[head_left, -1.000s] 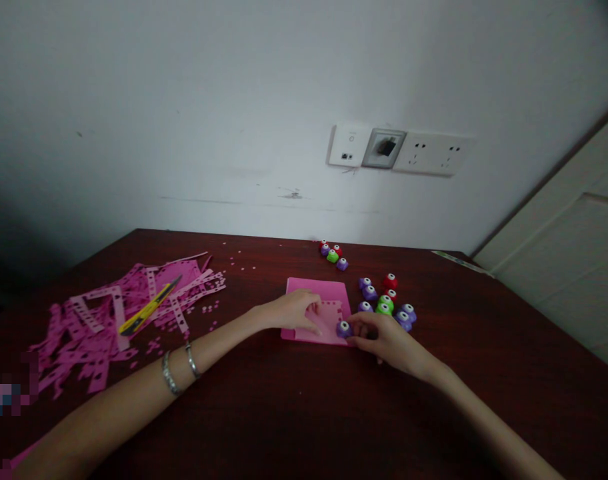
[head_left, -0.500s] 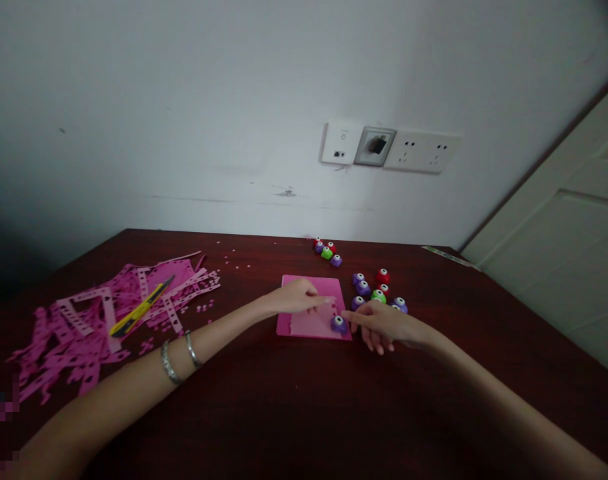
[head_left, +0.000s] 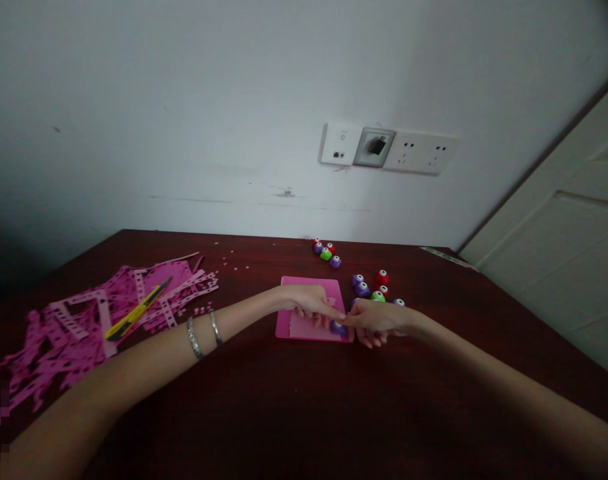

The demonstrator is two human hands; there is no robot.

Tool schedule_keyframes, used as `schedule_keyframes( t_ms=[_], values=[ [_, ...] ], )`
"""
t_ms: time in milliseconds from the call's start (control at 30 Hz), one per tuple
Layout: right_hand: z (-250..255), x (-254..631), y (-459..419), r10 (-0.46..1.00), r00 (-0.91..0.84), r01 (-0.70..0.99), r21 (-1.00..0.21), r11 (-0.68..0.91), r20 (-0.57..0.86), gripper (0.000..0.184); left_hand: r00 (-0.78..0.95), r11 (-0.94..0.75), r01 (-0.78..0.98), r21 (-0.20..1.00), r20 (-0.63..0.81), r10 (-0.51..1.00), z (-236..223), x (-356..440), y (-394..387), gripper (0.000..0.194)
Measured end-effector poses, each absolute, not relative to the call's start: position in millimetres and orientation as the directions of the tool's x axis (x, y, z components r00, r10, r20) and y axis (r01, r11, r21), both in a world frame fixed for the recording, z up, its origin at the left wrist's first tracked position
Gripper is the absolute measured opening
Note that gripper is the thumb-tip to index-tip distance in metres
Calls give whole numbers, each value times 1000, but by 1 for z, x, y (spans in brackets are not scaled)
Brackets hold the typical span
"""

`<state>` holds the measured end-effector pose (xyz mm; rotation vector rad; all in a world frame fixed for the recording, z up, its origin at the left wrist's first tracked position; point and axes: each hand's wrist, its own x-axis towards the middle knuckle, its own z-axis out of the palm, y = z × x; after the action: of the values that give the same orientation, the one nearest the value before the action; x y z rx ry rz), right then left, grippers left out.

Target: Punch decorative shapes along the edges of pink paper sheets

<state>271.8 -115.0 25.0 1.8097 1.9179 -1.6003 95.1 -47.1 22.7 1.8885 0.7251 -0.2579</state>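
A purple craft punch with a white, dark-dotted top (head_left: 338, 329) rests at the lower right of a pink paper sheet (head_left: 304, 328), which lies on a darker pink board (head_left: 283, 325). My left hand (head_left: 311, 300) is closed at the punch's left side, index finger stretched over its top. From the right, my right hand (head_left: 378, 316) is closed against the punch, its thumb and index tips meeting my left fingertip. The fingers partly cover the punch, so the exact contact is hidden. Several purple, red and green craft punches (head_left: 363, 289) stand just behind my right hand.
Pink punched paper strips (head_left: 79, 333) are heaped at the left, with a yellow box cutter (head_left: 139, 312) on top. More craft punches (head_left: 326, 254) sit near the wall. A ruler-like strip (head_left: 449, 258) lies at the far right edge. Wall sockets (head_left: 421, 152) are above.
My left hand has moved right across the paper to the purple punch. My right hand has shifted slightly left, and the fingertips of both hands now meet over the punch.
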Motion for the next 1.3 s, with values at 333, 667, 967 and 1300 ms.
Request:
schedule_keyframes(
  t_ms=[333,667,967,1300],
  values=[
    [41,258,-115,601,-304,768,-564,-305,-739,46,737,-185,676,714,-659,149,15,110,-31,39],
    [37,250,-116,668,-255,861,-479,-172,-699,60,715,-199,697,689,-647,265,23,111,-44,28],
    [25,254,-127,802,-178,850,-500,-166,-569,58,832,-531,537,655,-307,462,28,96,-53,30],
    [25,269,-139,974,-139,802,-597,3,-182,42,836,-647,490,584,-102,540,20,53,-53,26]
  ],
)
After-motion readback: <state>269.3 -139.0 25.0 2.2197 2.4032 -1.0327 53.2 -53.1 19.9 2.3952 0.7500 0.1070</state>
